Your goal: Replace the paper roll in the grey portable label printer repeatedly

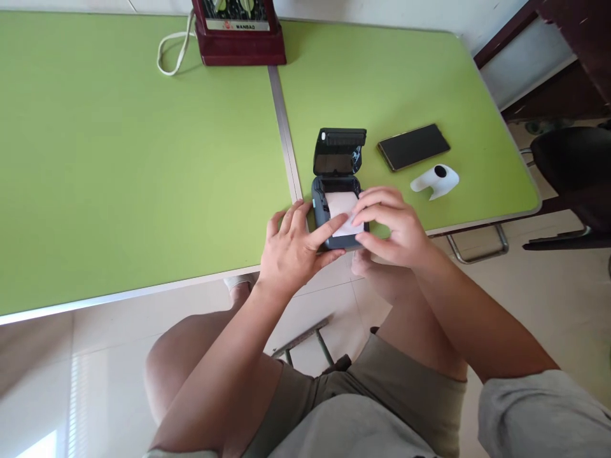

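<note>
A small black label printer [338, 242] stands near the table's front edge with its lid [334, 152] raised. A white strip of paper [342, 203] lies over its opening and reaches the front of the body. My left hand [293, 245] grips the printer from the left, one finger pressed on the paper and the thumb low at the front. From the right, my right hand [389, 222] has bent fingers at the paper's right edge, fingertips and thumb close together. The fingers partly hide the paper's edge.
A dark smartphone [414, 147] lies right of the printer. Nearer sits a curled white piece of paper [436, 181] with a black dot. At the back stands a maroon appliance [243, 48] with a white cord [165, 54]. A metal seam [284, 127] crosses the green table [143, 159].
</note>
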### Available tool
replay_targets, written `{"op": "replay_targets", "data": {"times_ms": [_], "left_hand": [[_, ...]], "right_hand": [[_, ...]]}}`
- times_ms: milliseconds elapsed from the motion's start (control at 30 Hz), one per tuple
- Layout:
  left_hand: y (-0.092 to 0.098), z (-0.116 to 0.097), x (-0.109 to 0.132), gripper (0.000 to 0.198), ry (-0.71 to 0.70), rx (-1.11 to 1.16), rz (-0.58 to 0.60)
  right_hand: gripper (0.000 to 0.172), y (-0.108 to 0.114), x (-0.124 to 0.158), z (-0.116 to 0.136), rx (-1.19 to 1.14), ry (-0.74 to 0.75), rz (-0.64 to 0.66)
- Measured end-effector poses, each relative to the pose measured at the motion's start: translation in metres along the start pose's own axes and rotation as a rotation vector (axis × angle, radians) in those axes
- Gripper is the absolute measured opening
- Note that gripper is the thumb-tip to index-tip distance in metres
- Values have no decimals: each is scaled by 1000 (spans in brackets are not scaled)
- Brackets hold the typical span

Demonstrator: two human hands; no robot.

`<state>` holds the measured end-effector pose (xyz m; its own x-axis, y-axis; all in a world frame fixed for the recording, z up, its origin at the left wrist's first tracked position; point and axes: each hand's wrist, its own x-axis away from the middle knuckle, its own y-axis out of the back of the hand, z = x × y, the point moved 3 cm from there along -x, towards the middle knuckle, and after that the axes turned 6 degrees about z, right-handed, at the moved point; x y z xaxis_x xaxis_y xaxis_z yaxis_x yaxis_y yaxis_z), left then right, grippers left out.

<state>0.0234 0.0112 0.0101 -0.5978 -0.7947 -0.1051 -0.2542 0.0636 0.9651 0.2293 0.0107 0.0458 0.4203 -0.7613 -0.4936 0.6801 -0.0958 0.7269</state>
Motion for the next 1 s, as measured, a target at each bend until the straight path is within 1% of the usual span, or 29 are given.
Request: {"op": "replay_targets", "data": {"times_ms": [33,100,133,167,200,233,267,300,367,400,467,533,633,667,733,833,933,1000], "left_hand": [[0,0,0,64,-10,-9,-2],[-2,0,0,63,-31,-21,-16],[-3,1,0,63,-40,-25,-28],[-4,1,0,64,-47,-28,-41],[-5,2,0,64,-51,-28,-53],[-6,3,0,64,-53,-27,-65],[-7,3,1,65,-54,-25,-76],[-8,3,1,64,-54,-24,-84],[-8,4,1,63,-63,-24,-96],[-8,3,1,62,-70,-24,-100],[-8,4,2,60,-81,-28,-108],[-9,4,3,57,-84,-37,-122],[-10,5,3,56,-85,-38,-156],[-10,5,3,58,-83,-27,-165],[-9,5,2,70,-64,11,-166],[-7,5,-1,89,2,55,-112],[-5,4,-3,91,65,81,-68],[-4,4,-4,90,82,94,-66]], "right_hand": [[9,1,1,-7,-14,-47,-39],[31,0,-1,-26,-58,-191,-115],[46,-2,-5,-38,-94,-273,-125],[62,-7,-9,-50,-156,-339,-113],[74,-12,-14,-61,-235,-393,-89],[81,-16,-18,-70,-313,-447,-68],[85,-20,-21,-78,-397,-489,-83],[85,-22,-23,-83,-471,-528,-124],[80,-22,-24,-85,-575,-583,-215],[75,-22,-22,-82,-598,-604,-250],[67,-21,-16,-74,-607,-619,-266],[62,-23,-10,-64,-593,-597,-232],[57,-28,-5,-53,-567,-525,-120],[57,-28,-5,-52,-563,-501,-79],[59,-28,-6,-52,-575,-462,-5],[57,-22,-12,-55,-600,-436,97],[55,-20,-15,-54,-582,-443,193],[51,-21,-15,-52,-549,-429,201]]}}
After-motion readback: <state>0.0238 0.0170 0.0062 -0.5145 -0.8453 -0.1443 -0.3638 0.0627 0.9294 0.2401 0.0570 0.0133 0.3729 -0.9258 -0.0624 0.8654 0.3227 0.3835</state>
